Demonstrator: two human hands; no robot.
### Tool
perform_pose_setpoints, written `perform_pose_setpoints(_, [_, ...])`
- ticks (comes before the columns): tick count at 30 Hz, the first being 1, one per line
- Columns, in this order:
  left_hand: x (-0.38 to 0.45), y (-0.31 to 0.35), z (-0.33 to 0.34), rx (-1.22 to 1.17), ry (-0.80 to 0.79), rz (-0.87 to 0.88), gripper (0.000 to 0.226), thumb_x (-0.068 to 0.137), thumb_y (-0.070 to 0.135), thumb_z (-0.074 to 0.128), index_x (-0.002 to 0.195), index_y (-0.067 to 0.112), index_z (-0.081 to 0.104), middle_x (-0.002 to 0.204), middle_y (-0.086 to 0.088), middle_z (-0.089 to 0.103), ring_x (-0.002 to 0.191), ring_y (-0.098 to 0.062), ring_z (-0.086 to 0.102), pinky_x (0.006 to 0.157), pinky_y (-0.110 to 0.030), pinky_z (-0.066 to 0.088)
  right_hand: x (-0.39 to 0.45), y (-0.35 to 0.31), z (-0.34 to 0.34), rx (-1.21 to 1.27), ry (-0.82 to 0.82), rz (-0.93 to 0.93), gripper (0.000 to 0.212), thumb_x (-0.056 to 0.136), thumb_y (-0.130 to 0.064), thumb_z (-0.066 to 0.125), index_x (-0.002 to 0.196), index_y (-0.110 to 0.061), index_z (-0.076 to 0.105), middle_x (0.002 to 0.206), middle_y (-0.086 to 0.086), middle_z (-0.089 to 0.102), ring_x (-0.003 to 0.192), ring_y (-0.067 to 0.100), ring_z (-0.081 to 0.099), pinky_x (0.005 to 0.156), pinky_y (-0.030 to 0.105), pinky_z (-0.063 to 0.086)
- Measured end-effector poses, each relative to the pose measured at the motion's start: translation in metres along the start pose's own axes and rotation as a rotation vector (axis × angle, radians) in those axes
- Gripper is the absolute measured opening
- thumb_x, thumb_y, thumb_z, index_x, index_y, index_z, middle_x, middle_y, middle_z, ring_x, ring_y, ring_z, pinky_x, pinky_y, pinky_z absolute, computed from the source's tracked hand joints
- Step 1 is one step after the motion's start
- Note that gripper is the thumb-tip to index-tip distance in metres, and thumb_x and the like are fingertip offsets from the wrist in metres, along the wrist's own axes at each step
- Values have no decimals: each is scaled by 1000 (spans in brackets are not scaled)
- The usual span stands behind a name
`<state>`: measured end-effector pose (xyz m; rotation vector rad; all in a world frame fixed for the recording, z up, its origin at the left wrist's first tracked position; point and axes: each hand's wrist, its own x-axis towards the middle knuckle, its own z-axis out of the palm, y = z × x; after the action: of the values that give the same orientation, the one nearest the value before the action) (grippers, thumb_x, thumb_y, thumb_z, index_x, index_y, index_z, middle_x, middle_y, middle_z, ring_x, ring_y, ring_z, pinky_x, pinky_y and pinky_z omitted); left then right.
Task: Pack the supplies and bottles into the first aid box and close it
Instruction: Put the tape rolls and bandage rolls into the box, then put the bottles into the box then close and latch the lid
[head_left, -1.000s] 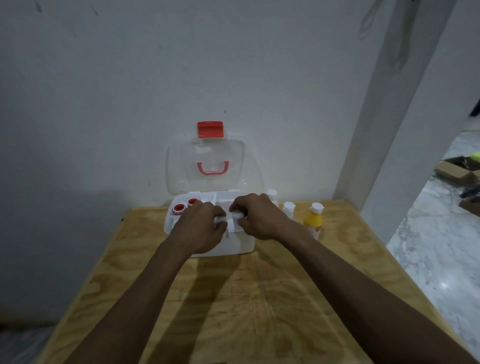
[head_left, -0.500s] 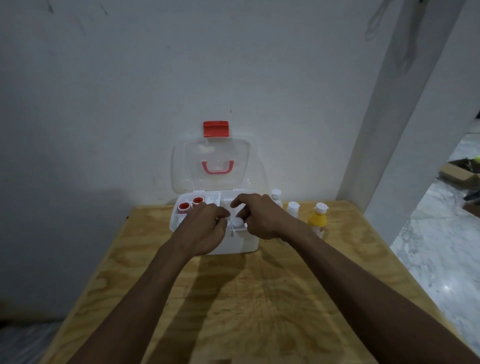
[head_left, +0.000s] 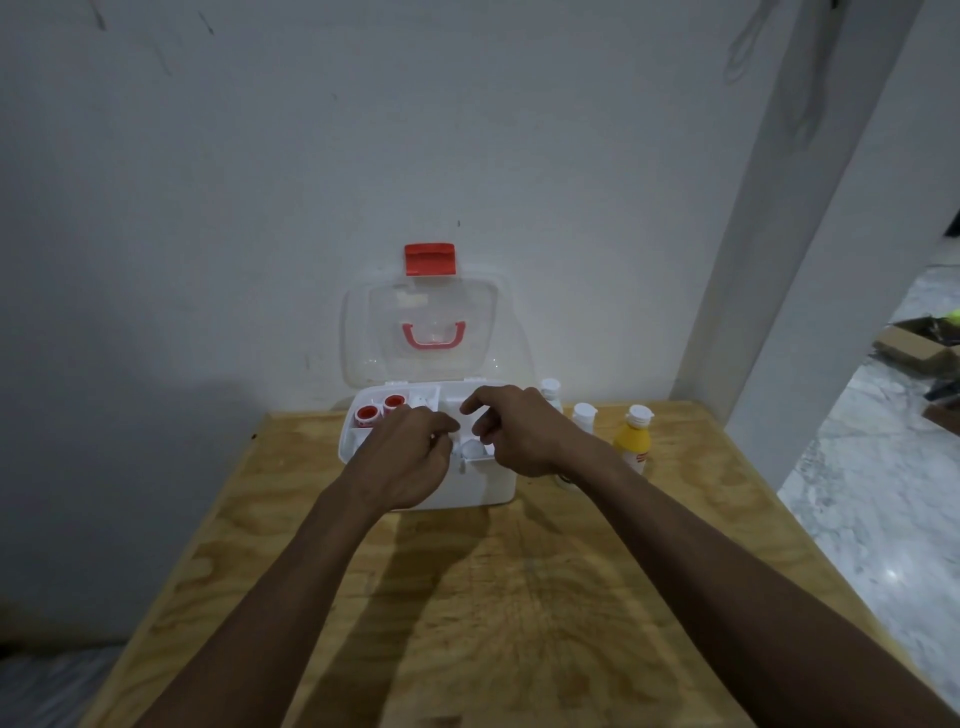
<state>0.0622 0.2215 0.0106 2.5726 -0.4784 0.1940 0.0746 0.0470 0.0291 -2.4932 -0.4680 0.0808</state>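
Head view shows your two hands over the white first aid box, which stands at the far edge of the plywood table with its clear lid upright against the wall. Your left hand is loosely curled and your right hand has the fingers half spread; whether either holds something, I cannot tell. A small white round item lies between them. Two red-capped containers sit in the back left compartment. Three bottles, one of them yellow, stand just beside the box on the right.
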Motion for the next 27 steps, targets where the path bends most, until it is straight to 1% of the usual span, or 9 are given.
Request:
perform_pose_setpoints(5, [-3,3,0,-10,39,-9,35,94,16,48,126,14,63,131,-6,63,112,-22,61,95,-34,48,-7,2,-5,32,107,-8,47,85,7,58,127,-14,58,112,9,69,100,20,66,88,31,56])
perform_pose_setpoints(10, [-12,31,-1,-112,329,65,36,90,30,52,123,17,62,125,-2,64,110,-18,58,94,-33,42,-33,16,-30,105,491,-33,32,86,0,58,111,-17,68,100,-2,72,89,9,68,83,19,54])
perform_pose_setpoints(12, [-12,50,4,-171,383,104,38,88,31,53,123,17,61,124,-1,63,107,-17,59,91,-30,44,-46,29,-42,98,660,-19,30,87,-1,58,108,-19,69,98,-7,70,86,4,65,80,15,53])
perform_pose_setpoints(15, [-4,77,21,-228,369,150,36,90,22,59,125,17,60,125,-2,62,108,-16,59,90,-24,43,-62,54,-53,94,867,60,31,87,-2,57,112,-17,66,107,-3,68,88,7,63,82,27,55])
perform_pose_setpoints(17, [6,92,36,-234,323,155,38,91,20,57,129,17,56,129,-2,59,114,-16,56,94,-23,42,-68,71,-54,111,870,162,38,86,-4,58,122,-17,61,119,1,63,95,9,59,84,29,51])
perform_pose_setpoints(19, [17,105,52,-208,261,139,41,93,18,54,134,17,51,136,-3,53,122,-18,51,100,-23,36,-72,88,-50,130,788,252,47,86,-7,60,131,-18,55,129,3,58,104,13,58,84,25,44])
perform_pose_setpoints(21, [26,114,68,-182,184,116,46,94,16,52,140,15,44,142,-5,46,130,-21,44,104,-24,33,-74,102,-44,172,707,284,49,89,-13,62,136,-19,51,135,3,56,112,17,58,87,26,44])
perform_pose_setpoints(23, [33,120,82,-164,103,44,51,95,17,52,144,17,37,149,-5,39,135,-23,39,108,-30,34,-75,112,-36,180,653,269,46,92,-20,60,138,-18,51,136,4,57,115,20,58,91,31,47])
perform_pose_setpoints(27, [38,124,100,-165,8,-42,54,97,16,52,146,19,31,151,-9,39,136,-27,41,108,-37,37,-72,123,-24,197,612,276,50,87,-14,67,135,-17,53,130,6,60,113,20,59,93,29,45])
